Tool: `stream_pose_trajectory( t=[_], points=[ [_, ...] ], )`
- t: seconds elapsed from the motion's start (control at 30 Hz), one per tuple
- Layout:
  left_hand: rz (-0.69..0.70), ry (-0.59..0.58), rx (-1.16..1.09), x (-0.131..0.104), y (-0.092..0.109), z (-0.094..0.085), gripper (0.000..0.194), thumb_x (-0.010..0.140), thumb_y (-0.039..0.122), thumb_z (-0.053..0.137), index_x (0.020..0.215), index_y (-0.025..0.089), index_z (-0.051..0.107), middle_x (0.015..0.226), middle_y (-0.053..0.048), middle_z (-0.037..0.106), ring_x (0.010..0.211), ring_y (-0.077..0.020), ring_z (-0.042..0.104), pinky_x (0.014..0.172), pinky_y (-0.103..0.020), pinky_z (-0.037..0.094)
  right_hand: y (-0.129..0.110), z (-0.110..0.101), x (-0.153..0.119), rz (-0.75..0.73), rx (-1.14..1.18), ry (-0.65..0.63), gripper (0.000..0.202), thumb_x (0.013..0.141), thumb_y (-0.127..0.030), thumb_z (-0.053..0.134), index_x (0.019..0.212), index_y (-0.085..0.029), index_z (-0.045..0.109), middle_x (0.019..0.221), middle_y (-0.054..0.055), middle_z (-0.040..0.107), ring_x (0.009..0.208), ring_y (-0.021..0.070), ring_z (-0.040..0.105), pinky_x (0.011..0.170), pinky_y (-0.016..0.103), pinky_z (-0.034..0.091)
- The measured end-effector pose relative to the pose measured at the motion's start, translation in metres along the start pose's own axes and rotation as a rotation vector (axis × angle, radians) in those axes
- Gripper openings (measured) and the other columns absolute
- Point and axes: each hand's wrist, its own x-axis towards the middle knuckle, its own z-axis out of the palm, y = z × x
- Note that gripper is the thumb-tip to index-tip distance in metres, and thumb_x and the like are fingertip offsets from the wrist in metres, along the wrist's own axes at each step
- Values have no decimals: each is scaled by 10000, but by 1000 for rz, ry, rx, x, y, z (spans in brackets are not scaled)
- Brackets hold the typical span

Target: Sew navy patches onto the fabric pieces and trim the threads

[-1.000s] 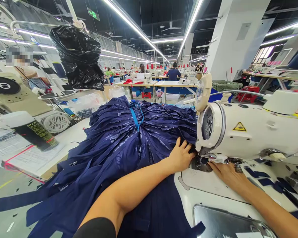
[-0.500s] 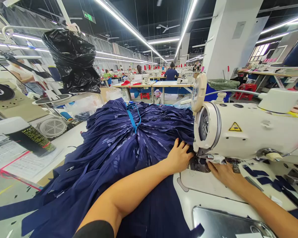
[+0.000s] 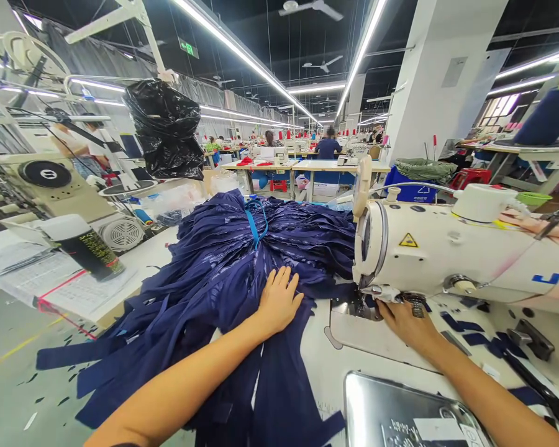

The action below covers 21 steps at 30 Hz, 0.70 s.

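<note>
A large pile of navy fabric [image 3: 214, 261], gathered with a blue strap [image 3: 252, 225], covers the table left of a cream sewing machine [image 3: 414, 242]. My left hand [image 3: 279, 299] lies on the pile with its fingers spread, palm down. A strip of the fabric reaches towards the metal needle plate [image 3: 354, 308]. At the right side of the needle area is my right hand [image 3: 403, 320], its fingertips by the presser foot. Those fingertips are partly hidden under the machine head, so what they may hold cannot be made out.
A metallic tray-like object [image 3: 377, 410] lies at the front right, with black scissors [image 3: 547, 397] and navy scraps [image 3: 477, 339] beyond. To the left are a black spray can [image 3: 88, 251] and papers [image 3: 68, 288]. A black plastic bag [image 3: 165, 130] hangs above.
My left hand has moved left, away from the needle area and onto the pile. The fabric near the needle has shifted, baring more table. My right hand stays by the needle. The view has turned slightly left.
</note>
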Motion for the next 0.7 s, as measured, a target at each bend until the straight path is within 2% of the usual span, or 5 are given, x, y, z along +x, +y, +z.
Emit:
stream_pose_trajectory(
  t=[0.17,0.4,0.47,0.57,0.7],
  points=[
    [32,25,55,-11,-2,-1,408,856,301,432,1228,149,503,1286,-139,504,1211,-283,434,1019,-470,322,2,-7,2,-178,-206,103,269,695,-5,475,812,-176,646,637,39,628,510,160,529,545,302,380],
    [17,-7,1,-5,-1,-4,408,835,280,464,1215,144,522,1279,-146,509,1192,-301,452,1018,-487,326,3,-7,3,-224,-276,189,247,656,-4,511,791,-172,630,579,33,584,496,161,504,562,316,381],
    [14,-9,-20,-5,-1,-4,410,828,270,473,1215,143,523,1282,-144,506,1193,-303,450,1022,-489,320,3,-2,0,-235,-292,183,235,654,-12,514,786,-170,628,580,36,587,497,168,512,549,311,375],
    [0,7,-92,-5,-2,-2,406,805,249,495,1195,146,539,1276,-144,512,1198,-305,444,1025,-495,313,2,6,-5,-171,-262,91,251,670,-22,501,827,-169,631,627,44,608,496,158,515,560,318,392],
    [-77,118,-419,-1,-4,-2,379,720,198,563,1096,163,604,1243,-120,546,1210,-289,434,1043,-497,286,1,11,-8,-104,-207,50,256,698,-28,478,844,-161,640,643,52,613,522,158,536,573,317,408]
  ],
)
